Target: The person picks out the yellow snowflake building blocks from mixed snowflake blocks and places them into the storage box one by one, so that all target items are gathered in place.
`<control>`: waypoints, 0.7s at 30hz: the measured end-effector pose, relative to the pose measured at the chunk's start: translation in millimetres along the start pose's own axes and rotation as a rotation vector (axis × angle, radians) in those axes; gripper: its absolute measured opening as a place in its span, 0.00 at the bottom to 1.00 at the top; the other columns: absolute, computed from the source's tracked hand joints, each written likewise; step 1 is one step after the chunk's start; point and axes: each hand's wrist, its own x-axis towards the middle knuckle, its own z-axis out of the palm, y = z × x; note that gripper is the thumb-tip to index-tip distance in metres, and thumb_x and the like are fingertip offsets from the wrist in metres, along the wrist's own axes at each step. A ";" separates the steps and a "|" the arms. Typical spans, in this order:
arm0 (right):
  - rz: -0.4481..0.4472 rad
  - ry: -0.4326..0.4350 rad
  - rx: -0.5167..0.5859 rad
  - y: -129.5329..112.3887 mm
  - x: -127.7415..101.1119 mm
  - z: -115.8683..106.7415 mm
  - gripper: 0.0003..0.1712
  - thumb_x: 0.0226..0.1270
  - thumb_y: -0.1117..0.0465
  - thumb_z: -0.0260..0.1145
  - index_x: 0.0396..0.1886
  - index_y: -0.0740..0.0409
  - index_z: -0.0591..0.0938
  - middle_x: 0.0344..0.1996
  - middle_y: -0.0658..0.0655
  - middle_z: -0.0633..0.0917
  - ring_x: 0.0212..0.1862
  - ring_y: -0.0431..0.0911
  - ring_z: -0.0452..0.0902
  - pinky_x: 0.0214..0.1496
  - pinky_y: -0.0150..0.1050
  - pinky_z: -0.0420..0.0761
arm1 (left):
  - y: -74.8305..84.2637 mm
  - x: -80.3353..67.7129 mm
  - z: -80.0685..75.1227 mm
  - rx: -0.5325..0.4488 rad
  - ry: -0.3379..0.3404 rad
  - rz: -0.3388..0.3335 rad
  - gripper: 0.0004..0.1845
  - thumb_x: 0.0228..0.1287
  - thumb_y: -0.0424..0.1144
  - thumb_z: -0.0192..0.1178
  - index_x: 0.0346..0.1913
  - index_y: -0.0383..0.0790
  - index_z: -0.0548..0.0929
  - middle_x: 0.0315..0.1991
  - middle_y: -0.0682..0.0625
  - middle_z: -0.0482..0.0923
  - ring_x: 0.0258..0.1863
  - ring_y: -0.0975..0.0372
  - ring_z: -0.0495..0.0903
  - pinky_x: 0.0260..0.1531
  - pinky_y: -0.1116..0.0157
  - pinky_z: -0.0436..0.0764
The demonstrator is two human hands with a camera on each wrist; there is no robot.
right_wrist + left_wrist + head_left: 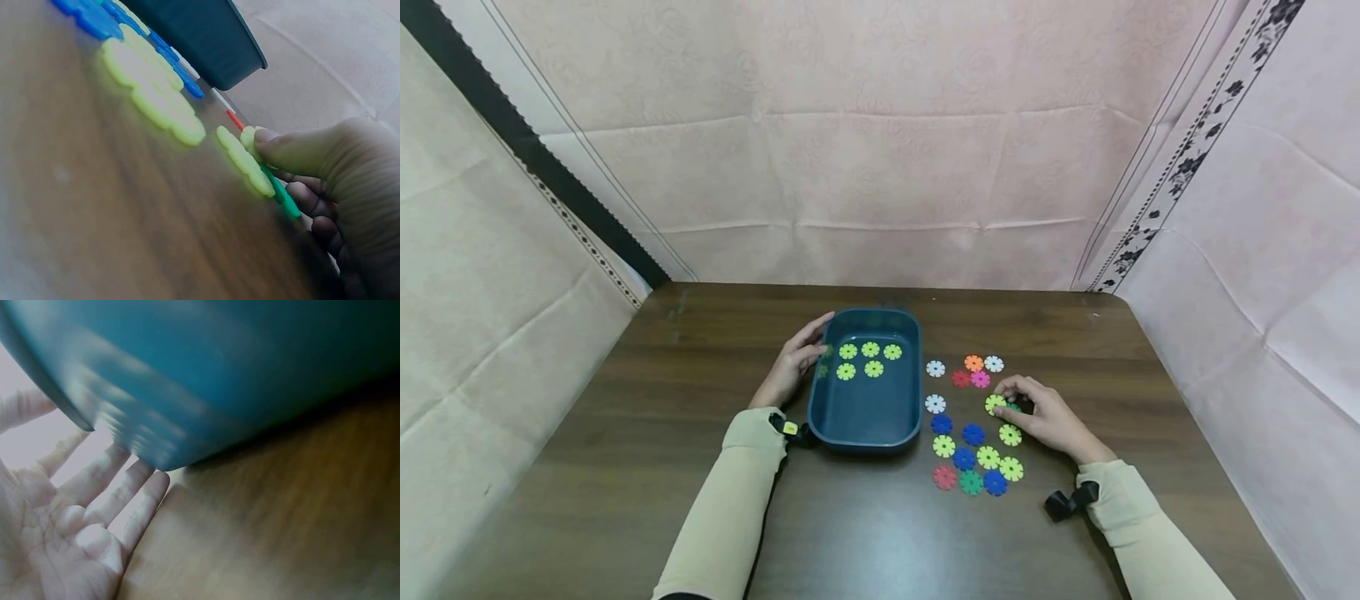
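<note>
Right hand is lying on the table, its fingers curling over a yellow-green disc and pinching it at the edge; in the right wrist view the thumb is pressing down on that disc, with a green disc sitting just under the fingers. Loose discs are lying scattered around this hand: a blue disc and more yellow-green ones just to its left and near side, a red disc nearer the person, white, orange and pink ones beyond the fingertips.

Left hand is resting with straight, relaxed fingers against the outer left wall of the tray, holding nothing; the left wrist view is showing the open palm beside the tray's corner. The tray is standing between the two hands, touching the left one, well apart from the right. Five yellow-green discs are lying in its far end.
</note>
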 end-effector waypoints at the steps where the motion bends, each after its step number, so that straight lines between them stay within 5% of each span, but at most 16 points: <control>1: 0.002 0.001 0.000 -0.2 0.0 0.0 0.13 0.67 0.57 0.72 0.49 0.45 0.82 0.40 0.43 0.82 0.43 0.40 0.77 0.45 0.38 0.77 | 3.1 -1.1 0.9 -0.005 -0.002 -0.006 0.30 0.76 0.28 0.46 0.78 0.43 0.61 0.76 0.43 0.59 0.68 0.39 0.66 0.66 0.42 0.65; 6: 0.017 0.008 -0.006 -0.9 0.0 0.0 0.12 0.68 0.56 0.71 0.49 0.43 0.82 0.39 0.43 0.82 0.42 0.40 0.76 0.42 0.38 0.76 | 9.9 -3.2 2.9 -0.006 -0.003 -0.013 0.30 0.76 0.27 0.47 0.78 0.42 0.61 0.77 0.44 0.58 0.70 0.41 0.65 0.68 0.40 0.60; 14: 0.008 0.016 -0.016 -1.0 0.0 -0.1 0.10 0.69 0.57 0.70 0.48 0.43 0.83 0.39 0.42 0.82 0.42 0.39 0.77 0.42 0.38 0.77 | -10.0 2.8 -3.0 0.020 0.017 -0.004 0.30 0.77 0.32 0.48 0.78 0.52 0.63 0.77 0.49 0.57 0.70 0.46 0.66 0.67 0.43 0.64; 21: 0.030 0.014 -0.010 -1.5 -0.3 0.7 0.10 0.69 0.56 0.71 0.48 0.42 0.83 0.39 0.42 0.82 0.41 0.39 0.77 0.40 0.38 0.75 | -10.8 2.4 -2.7 0.042 0.026 0.001 0.30 0.76 0.33 0.49 0.77 0.54 0.65 0.77 0.50 0.59 0.69 0.48 0.69 0.67 0.47 0.66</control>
